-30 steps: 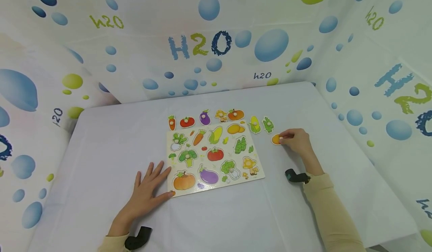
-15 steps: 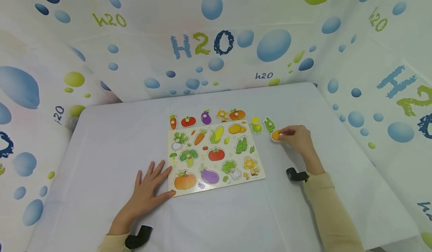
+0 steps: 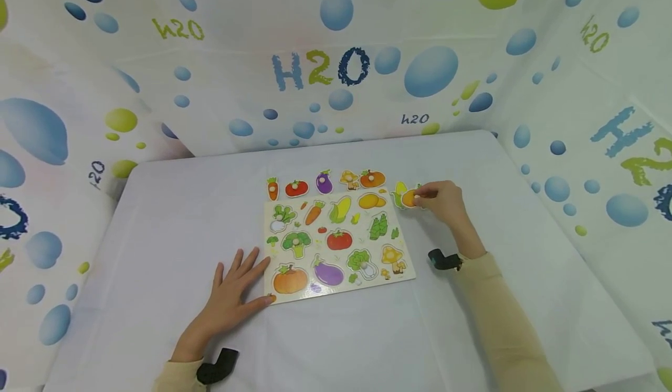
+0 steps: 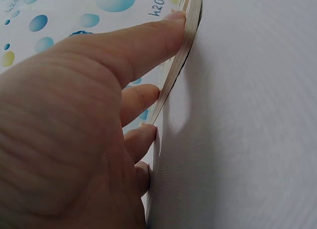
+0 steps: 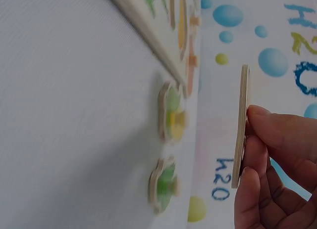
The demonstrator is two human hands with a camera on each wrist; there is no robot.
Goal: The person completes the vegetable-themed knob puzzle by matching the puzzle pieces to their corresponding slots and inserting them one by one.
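Right grip [image 3: 445,203] clamps the orange-yellow piece [image 3: 408,198], probably light, stiff, best held by its knob [image 3: 416,196]; left grip [image 3: 228,294], spread apart, touches the board [image 3: 362,232]

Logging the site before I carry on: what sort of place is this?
Probably a staged recording booth, though I can't be certain: printed H2O sheeting encloses three sides of a white-covered table, and a black device sits at each wrist.

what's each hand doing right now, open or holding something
Left hand: open, spread against the edge of the board.
Right hand: closed, pinching a yellow-orange piece up off the table.
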